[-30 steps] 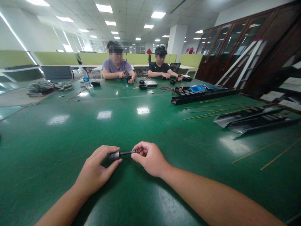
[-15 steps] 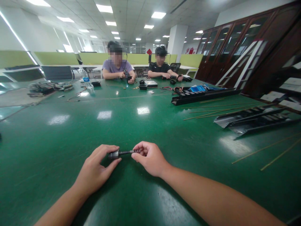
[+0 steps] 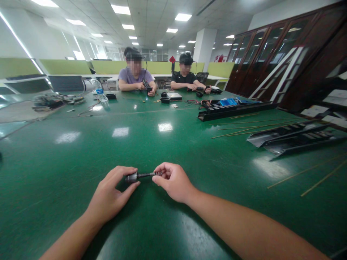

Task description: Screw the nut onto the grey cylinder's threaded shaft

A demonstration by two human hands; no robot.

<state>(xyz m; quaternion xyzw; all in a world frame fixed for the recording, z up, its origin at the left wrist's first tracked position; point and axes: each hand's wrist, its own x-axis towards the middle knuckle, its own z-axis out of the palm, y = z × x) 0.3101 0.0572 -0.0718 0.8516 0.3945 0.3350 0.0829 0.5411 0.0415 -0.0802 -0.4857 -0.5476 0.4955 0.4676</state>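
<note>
A small dark metal tool [image 3: 141,176], a thick grey cylinder with a thin shaft, is held level just above the green table [image 3: 151,144]. My left hand [image 3: 111,195] pinches the cylinder end between thumb and fingers. My right hand [image 3: 172,180] is closed round the other end of the shaft, and that tip is hidden inside the curled fingers. Both forearms reach in from the bottom edge.
Long black metal trays [image 3: 292,137] and thin brass rods [image 3: 244,130] lie on the right. A water bottle [image 3: 101,94] and loose parts [image 3: 51,101] are at the far left. Two people [image 3: 135,77] sit working at the far side.
</note>
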